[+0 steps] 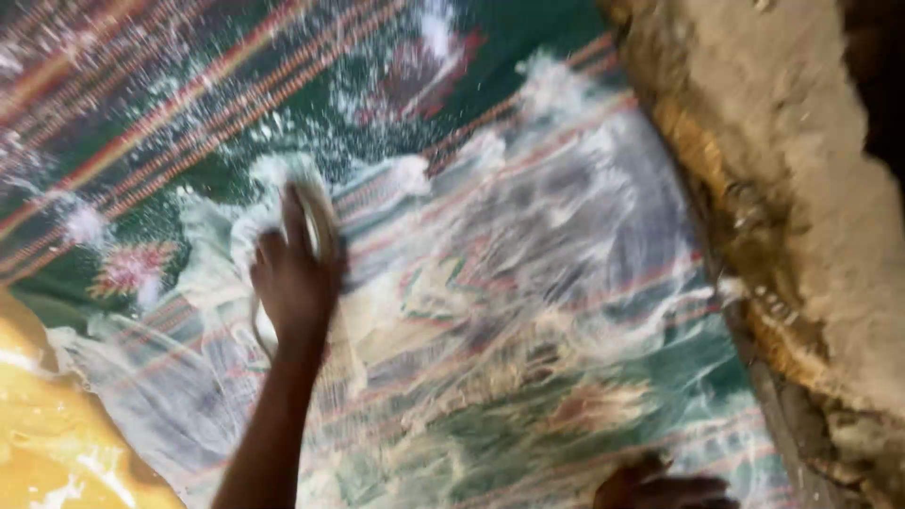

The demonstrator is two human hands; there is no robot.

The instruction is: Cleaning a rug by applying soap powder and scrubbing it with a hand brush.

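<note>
Soapy striped green carpet [528, 283] beside rough wall [801, 188], left hand [294, 278] gripping brush [316, 212].

Pale scrub brush [316, 212] on soapy, striped green carpet [528, 311]

One soapy patterned rug [528, 311], one scrubbing brush [316, 212], two hands (both blurred), one yellow garment [57, 443]

Left hand [294, 283] bare, no glove, ring or watch visible; forearm bare, no sleeve in view. Right hand [660, 488] bare too, mostly cropped at bottom edge, blurred.
</note>
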